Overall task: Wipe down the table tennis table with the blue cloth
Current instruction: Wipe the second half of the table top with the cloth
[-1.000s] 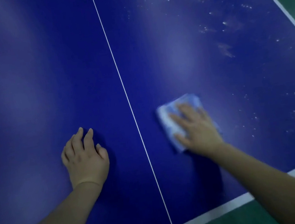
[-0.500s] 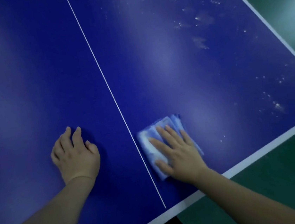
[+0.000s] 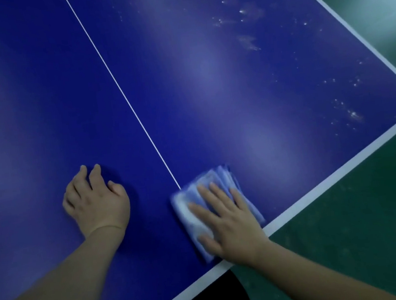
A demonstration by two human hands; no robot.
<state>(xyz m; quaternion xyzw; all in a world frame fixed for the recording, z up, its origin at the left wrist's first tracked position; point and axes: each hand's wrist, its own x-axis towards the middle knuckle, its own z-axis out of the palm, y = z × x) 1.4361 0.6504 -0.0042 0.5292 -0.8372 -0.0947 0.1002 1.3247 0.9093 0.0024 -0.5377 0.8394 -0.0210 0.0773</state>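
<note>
The dark blue table tennis table (image 3: 209, 86) fills most of the view, with a thin white centre line (image 3: 121, 94) running up it. A folded blue cloth (image 3: 194, 212) lies flat near the table's front edge, just right of the centre line. My right hand (image 3: 227, 223) presses on the cloth with straight, spread fingers. My left hand (image 3: 97, 203) rests on the bare table left of the line, fingers loosely bent. White dusty specks (image 3: 249, 43) dot the far right part of the surface.
A white border stripe (image 3: 319, 185) marks the table's front and right edges. Beyond them lies green floor (image 3: 361, 230). More white specks (image 3: 350, 112) sit near the right front corner of the table.
My right hand has slid the cloth toward me, down to the front edge of the table. The left hand has stayed in place on the table.
</note>
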